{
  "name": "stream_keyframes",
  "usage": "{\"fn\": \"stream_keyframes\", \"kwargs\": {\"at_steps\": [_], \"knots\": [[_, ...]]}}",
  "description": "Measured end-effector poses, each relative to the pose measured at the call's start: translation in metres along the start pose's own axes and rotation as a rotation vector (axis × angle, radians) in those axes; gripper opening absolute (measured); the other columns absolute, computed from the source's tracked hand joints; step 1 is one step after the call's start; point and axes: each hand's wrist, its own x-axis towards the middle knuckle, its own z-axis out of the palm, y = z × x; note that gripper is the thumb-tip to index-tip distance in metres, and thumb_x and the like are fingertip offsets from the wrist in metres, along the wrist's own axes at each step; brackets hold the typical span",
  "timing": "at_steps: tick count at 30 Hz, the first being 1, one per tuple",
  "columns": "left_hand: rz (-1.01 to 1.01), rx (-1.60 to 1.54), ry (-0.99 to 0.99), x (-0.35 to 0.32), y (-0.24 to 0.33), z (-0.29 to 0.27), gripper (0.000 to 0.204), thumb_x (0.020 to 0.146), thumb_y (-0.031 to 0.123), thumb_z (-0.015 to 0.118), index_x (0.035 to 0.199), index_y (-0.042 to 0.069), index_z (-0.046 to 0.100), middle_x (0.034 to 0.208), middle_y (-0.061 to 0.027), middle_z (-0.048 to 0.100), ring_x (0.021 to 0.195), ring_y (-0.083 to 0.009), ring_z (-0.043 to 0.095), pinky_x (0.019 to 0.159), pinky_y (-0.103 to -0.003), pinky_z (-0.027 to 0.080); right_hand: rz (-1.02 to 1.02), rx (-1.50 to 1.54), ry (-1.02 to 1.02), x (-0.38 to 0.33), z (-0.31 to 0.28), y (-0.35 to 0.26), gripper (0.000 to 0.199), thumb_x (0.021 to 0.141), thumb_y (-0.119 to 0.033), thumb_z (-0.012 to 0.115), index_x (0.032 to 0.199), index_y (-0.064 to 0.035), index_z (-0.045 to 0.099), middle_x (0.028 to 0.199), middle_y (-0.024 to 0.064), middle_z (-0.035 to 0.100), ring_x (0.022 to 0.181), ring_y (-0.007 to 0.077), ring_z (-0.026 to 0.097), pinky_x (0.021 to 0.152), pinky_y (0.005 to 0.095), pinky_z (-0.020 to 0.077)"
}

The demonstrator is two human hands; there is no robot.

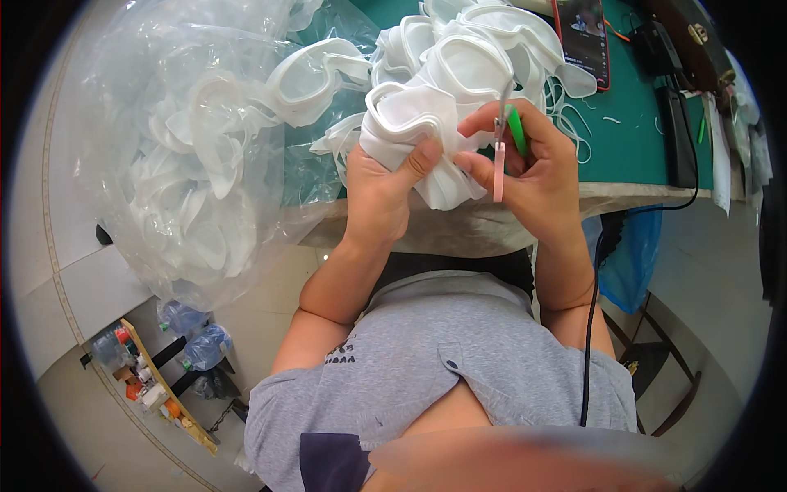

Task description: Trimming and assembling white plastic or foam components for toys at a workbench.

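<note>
My left hand (379, 193) is closed round a thick bunch of white goggle-shaped pieces (414, 115), its thumb pressed on their front. They look soft, with raised rims, and are held above the table's near edge. In my right hand (548, 176) is a pair of scissors (498, 168) with one pink and one green handle, blades pointing away from me. The right thumb and forefinger also reach the right side of the bunch. Whether they pinch its edge, I cannot tell. Just beyond lies a heap of similar white pieces (471, 61).
A large clear plastic bag (205, 148) full of white pieces covers the left side. On the green tabletop (615, 156) at right lie white straps (570, 123), a phone (582, 41) and a black power strip (676, 139). A black cable (592, 328) runs down beside my right arm.
</note>
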Motion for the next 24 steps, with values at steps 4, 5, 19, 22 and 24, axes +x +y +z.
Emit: {"fn": "stream_keyframes", "kwargs": {"at_steps": [4, 5, 19, 22, 24], "knots": [[-0.006, 0.016, -0.026, 0.0, -0.001, -0.006, 0.042, 0.081, 0.011, 0.076, 0.117, 0.001, 0.057, 0.106, -0.0059, 0.065, 0.095, -0.0143, 0.061, 0.083, -0.029, 0.049, -0.004, -0.022, 0.018, 0.0, 0.007, 0.007, 0.025, 0.076, 0.001, 0.076, 0.096, -0.0003, 0.061, 0.088, 0.0009, 0.062, 0.073, 0.0018, 0.051, 0.061, 0.0147, 0.0407], [-0.015, 0.018, -0.031, 0.0, -0.002, -0.007, 0.042, 0.081, 0.011, 0.076, 0.118, 0.001, 0.057, 0.106, -0.0061, 0.065, 0.095, -0.0142, 0.061, 0.083, -0.028, 0.049, -0.034, 0.003, 0.046, 0.0, 0.008, 0.008, 0.023, 0.076, 0.003, 0.075, 0.095, -0.0001, 0.061, 0.087, 0.001, 0.062, 0.073, 0.0017, 0.052, 0.061, 0.0148, 0.0415], [-0.232, 0.26, -0.282, -0.007, 0.009, -0.022, 0.038, 0.079, 0.012, 0.078, 0.111, -0.001, 0.062, 0.101, -0.0044, 0.065, 0.092, -0.0111, 0.059, 0.08, -0.028, 0.049, -0.26, -0.153, 0.247, 0.043, -0.001, -0.001, 0.015, 0.077, 0.003, 0.072, 0.089, -0.0005, 0.063, 0.08, -0.0012, 0.064, 0.072, 0.0024, 0.055, 0.064, 0.0155, 0.0443], [-0.26, 0.282, -0.375, -0.007, 0.011, -0.026, 0.031, 0.08, 0.012, 0.077, 0.106, 0.0, 0.064, 0.099, -0.0041, 0.066, 0.092, -0.0103, 0.059, 0.079, -0.027, 0.048, -0.348, -0.258, 0.318, 0.056, 0.001, 0.007, 0.018, 0.076, -0.004, 0.076, 0.09, -0.0009, 0.065, 0.08, -0.001, 0.065, 0.073, 0.0029, 0.056, 0.064, 0.0162, 0.0455], [-0.255, 0.231, -0.347, -0.008, 0.012, -0.028, 0.025, 0.081, 0.012, 0.075, 0.1, 0.0, 0.066, 0.094, -0.004, 0.066, 0.09, -0.0112, 0.059, 0.08, -0.027, 0.047, -0.297, -0.368, 0.378, 0.065, 0.006, -0.013, 0.017, 0.077, -0.001, 0.071, 0.092, 0.0, 0.063, 0.075, 0.0045, 0.063, 0.067, 0.0076, 0.056, 0.062, 0.0214, 0.0461]]}}
